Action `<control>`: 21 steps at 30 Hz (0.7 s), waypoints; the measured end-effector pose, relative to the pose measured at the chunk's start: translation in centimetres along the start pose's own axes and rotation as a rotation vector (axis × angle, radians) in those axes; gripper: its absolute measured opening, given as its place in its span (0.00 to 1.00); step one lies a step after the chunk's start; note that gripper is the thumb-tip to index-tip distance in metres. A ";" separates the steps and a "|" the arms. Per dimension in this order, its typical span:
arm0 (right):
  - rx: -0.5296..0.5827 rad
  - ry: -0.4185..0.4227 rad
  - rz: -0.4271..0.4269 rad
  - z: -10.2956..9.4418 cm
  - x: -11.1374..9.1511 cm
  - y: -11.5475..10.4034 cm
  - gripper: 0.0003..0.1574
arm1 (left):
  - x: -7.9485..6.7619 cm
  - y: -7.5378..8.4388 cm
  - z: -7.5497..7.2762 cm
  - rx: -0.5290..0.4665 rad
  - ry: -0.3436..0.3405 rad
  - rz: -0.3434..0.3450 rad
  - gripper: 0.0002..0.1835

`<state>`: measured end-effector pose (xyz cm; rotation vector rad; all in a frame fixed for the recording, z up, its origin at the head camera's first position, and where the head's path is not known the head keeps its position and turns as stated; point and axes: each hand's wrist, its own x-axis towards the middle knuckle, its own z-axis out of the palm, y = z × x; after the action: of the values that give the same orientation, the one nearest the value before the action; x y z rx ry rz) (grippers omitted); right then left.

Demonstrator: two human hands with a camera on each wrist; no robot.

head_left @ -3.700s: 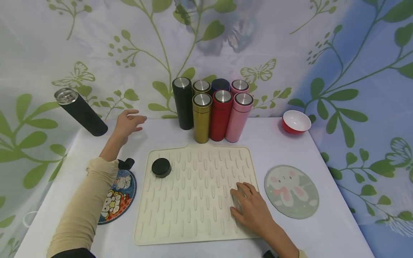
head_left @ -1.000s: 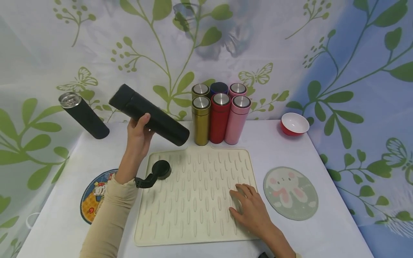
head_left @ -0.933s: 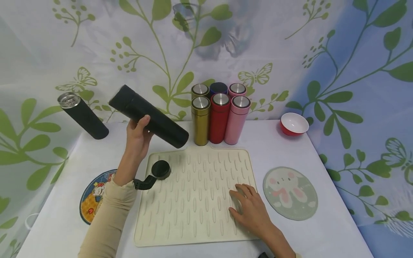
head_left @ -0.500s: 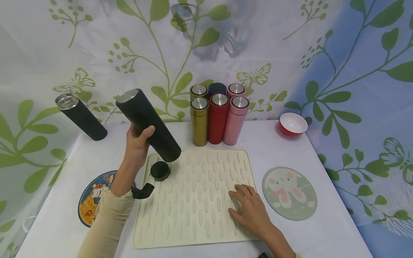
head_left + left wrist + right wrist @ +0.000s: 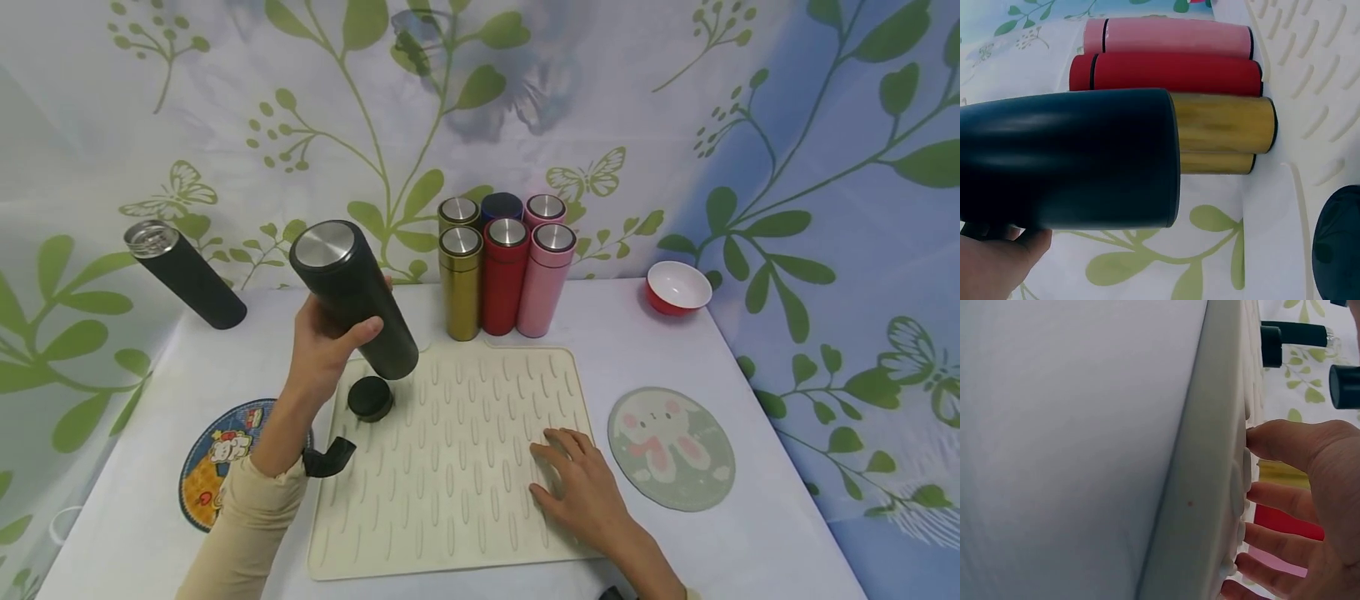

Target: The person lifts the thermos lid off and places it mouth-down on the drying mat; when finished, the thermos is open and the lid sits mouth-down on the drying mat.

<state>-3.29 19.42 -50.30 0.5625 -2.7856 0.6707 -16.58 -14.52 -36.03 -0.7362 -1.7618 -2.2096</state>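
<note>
My left hand [image 5: 322, 346] grips a black thermos [image 5: 360, 300] round its body, holding it tilted in the air over the mat's far left corner. Its silver-topped lid faces up towards the head camera, and its base points down to the right. In the left wrist view the thermos [image 5: 1066, 159] fills the left side. Below its base a round black lid [image 5: 370, 398] lies on the cream ridged mat [image 5: 450, 483]. My right hand [image 5: 581, 483] rests on the mat's right part with its fingers spread and slightly bent, holding nothing.
Gold [image 5: 461, 287], red [image 5: 506, 279] and pink [image 5: 547, 283] thermoses stand grouped behind the mat, others behind them. An open black thermos [image 5: 191, 279] stands at the back left. Round coasters [image 5: 671, 450] lie either side, the left one [image 5: 206, 471] partly under my arm. A red bowl [image 5: 677, 287] sits back right.
My left hand has picked up the black thermos from beside the gold ones and brought it left and forward, turning its lid more upright. My right hand stays put.
</note>
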 end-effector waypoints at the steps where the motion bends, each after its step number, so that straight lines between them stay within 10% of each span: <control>1: -0.001 -0.003 0.003 0.0 0.0 0.0 0.30 | -0.2 0.1 0.1 0.021 0.002 -0.005 0.32; 21: 0.126 -0.128 0.085 -2.3 0.9 -0.7 0.30 | -4.8 1.4 1.6 0.547 -0.126 0.047 0.45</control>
<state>-3.50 19.67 -47.73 0.5301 -2.9155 0.8621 -11.48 -14.01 -37.03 -0.7789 -2.2364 -1.5544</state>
